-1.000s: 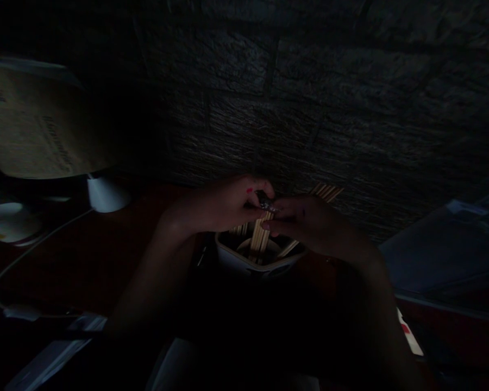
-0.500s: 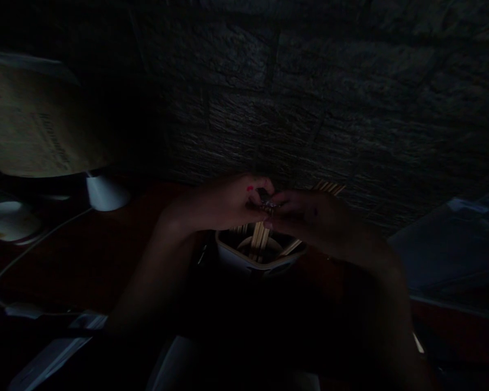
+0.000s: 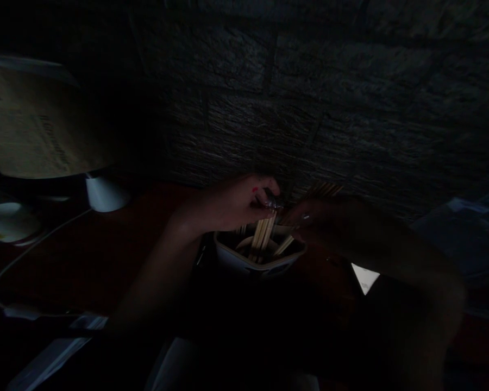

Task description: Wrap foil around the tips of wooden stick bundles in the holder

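Note:
My left hand (image 3: 244, 203) is closed above a light box-shaped holder (image 3: 255, 265), at the top of a bundle of wooden chopsticks (image 3: 261, 239). Shiny, clear, crinkled stuff that looks like plastic wrap (image 3: 274, 204) shows at its fingertips, around the stick ends. My right hand (image 3: 315, 217) is just to the right, apart from the left. More chopsticks (image 3: 284, 245) slant up from the holder behind it, and their tops (image 3: 326, 189) show beyond. Its fingers are curled and very dark, so whether they grip anything is unclear.
A rough brick wall (image 3: 244, 114) rises behind the holder. At left are a lamp-like shade with print (image 3: 36, 119) on a white cone base (image 3: 106, 193), a white cable (image 3: 32, 247) and a pale dish (image 3: 10, 220). A bright white corner (image 3: 365, 277) lies under my right forearm.
My right hand has drawn away from my left, to the right and slightly down. My left hand has shifted slightly right. A bright white corner now shows beneath my right forearm.

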A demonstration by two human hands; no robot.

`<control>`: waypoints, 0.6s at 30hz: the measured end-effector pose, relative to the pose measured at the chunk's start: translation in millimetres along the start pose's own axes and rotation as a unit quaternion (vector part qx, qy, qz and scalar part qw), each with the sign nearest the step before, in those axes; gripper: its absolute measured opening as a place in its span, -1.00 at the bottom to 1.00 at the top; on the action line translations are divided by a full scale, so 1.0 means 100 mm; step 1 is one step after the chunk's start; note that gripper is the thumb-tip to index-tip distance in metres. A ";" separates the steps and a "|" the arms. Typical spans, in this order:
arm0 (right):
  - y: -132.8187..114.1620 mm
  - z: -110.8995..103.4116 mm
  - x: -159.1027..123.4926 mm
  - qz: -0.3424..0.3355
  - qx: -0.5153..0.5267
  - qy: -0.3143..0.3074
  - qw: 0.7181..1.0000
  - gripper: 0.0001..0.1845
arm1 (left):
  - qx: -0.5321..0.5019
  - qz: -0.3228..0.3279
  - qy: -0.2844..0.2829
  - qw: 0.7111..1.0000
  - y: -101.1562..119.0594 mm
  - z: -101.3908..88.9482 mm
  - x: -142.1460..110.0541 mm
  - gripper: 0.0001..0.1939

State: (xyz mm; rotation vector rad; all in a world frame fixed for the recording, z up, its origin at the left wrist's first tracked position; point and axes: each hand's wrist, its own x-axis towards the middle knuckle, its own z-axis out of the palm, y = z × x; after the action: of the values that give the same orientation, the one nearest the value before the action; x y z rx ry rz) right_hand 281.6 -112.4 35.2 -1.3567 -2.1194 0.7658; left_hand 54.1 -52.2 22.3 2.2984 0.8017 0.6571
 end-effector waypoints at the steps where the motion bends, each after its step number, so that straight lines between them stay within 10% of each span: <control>1: -0.02 0.02 0.02 0.000 -0.002 -0.008 1.000 -0.85 | -0.009 0.000 -0.003 1.000 0.01 0.00 0.01 -0.70; 18: -0.12 0.13 0.17 -0.023 0.111 0.014 0.993 -0.71 | -0.094 0.034 -0.049 0.994 -0.01 0.05 0.09 -0.87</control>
State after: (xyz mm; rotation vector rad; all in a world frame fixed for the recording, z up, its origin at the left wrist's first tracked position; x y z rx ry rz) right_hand 258.6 -102.8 35.8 -1.1910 -1.9706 0.9273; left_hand 62.9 -47.1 20.6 2.1760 0.5925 0.6171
